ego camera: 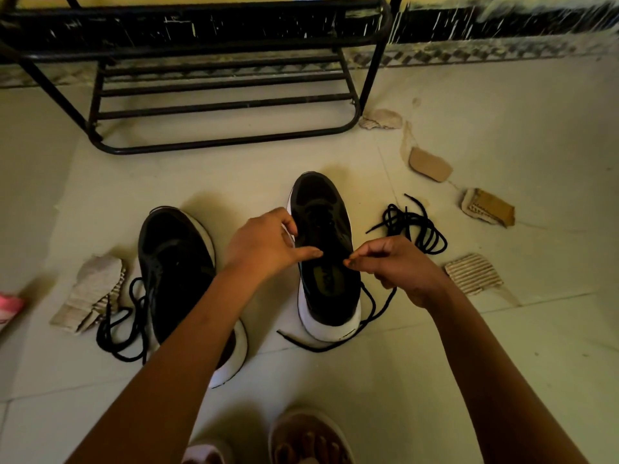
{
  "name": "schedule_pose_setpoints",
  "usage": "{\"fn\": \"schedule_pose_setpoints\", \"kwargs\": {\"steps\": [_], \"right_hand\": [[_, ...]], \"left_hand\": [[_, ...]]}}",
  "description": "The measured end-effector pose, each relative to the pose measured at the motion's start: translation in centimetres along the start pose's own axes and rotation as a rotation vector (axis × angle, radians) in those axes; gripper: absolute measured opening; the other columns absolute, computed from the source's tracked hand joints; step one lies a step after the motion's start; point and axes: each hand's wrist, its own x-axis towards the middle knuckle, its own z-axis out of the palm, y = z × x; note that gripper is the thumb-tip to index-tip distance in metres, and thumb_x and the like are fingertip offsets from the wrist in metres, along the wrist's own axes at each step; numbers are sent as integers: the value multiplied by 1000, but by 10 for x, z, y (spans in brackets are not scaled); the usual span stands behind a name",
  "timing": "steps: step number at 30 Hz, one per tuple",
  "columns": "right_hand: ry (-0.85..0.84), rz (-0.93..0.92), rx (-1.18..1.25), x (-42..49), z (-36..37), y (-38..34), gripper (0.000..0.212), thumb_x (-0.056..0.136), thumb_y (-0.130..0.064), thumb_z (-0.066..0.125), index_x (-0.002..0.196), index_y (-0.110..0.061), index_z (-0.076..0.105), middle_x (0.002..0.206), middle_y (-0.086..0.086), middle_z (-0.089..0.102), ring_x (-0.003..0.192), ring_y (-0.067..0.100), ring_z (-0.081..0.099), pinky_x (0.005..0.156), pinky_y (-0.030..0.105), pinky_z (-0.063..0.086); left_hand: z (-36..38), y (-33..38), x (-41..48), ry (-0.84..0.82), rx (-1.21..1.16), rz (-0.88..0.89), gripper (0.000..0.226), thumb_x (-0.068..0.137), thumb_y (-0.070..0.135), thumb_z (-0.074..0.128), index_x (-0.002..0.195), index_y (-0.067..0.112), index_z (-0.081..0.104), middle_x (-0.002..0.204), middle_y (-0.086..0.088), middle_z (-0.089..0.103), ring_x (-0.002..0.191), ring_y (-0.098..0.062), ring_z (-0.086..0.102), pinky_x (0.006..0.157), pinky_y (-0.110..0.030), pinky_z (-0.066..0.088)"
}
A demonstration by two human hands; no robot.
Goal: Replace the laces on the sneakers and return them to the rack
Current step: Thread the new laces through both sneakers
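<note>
- Forearms are reaching forward and down, meeting over the sneaker (320, 202).
- Left hand (264, 244) is gripping its side edge, fingers curled, thumb stretching across the opening.
- Right hand (397, 267) is pinching a black lace (315, 348) at its fingertips (351, 261); the lace is trailing round the heel.
- Second sneaker (174, 262) is sitting left of the left fingers, spare lace (417, 229) beyond the right knuckles, rack (217, 95) farther ahead.

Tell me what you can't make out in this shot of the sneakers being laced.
Head view, eyelets of the sneaker between the hands: too dark to count laced ones.
What the left hand has in its grip: hidden by its own fingers.
Heel of the other sneaker: partly covered by the left forearm.
Top of the rack: cut off by the upper edge.
A pink object: cut off by the left edge.
</note>
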Motion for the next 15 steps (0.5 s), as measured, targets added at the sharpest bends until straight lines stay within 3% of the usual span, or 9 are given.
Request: {"fn": "schedule_pose_setpoints", "kwargs": {"steps": [5,10,15], "right_hand": [[-48,12,81,2,2,1,8,81,-7,68,77,-12,72,60,-5,61,58,6,51,55,16,42],[-64,39,308,2,-5,7,14,81,4,61,78,-7,70,75,0,72,77,11,66,75,24,52],[-99,29,433,4,-7,7,23,80,10,56,72,-4,72,81,5,74,79,13,70,71,22,57]], "left_hand": [[18,4,-5,76,-39,90,36,69,41,78,89,27,51,91,9,58,70,-4,51,55,-18,35],[32,6,-10,170,-25,122,32,81,30,64,111,24,55,111,4,61,90,-16,62,73,-27,48],[42,7,-10,313,-25,77,30,89,25,53,117,27,61,106,4,68,87,-16,65,67,-19,40]]}}
